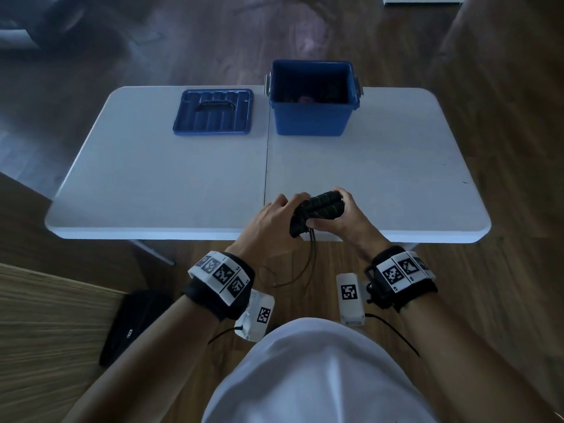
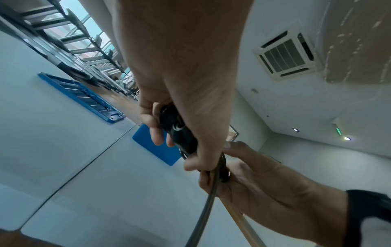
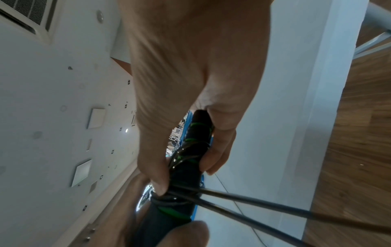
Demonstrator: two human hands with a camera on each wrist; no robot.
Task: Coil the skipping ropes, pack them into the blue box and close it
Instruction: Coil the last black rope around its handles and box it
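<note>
Two hands meet low in the head view's centre, over the near edge of the white table (image 1: 152,178). Right hand (image 1: 341,216) curled around a pair of black skipping-rope handles (image 1: 320,206) with green bands, thumb underneath, fingers over the far end. Left hand (image 1: 271,227) closed on the other end of the same bundle, fingertips pinching where the cord (image 1: 306,264) wraps around the handles. Several turns of thin dark cord seen wound around the handles in the right wrist view, two strands running off toward the lower right of that frame. Loose loop of cord hanging below the table edge, between the two wrists, in the head view.

Blue box (image 1: 314,117) standing open at upper centre-right of the head view, on the far part of the table, well apart from the hands; something dark and a reddish patch inside, too dim to identify. Blue lid (image 1: 213,112) lying flat just left of the box, handle side up, not on the box.

Wood floor around the table; a black bag (image 1: 134,325) at lower left of the head view.
</note>
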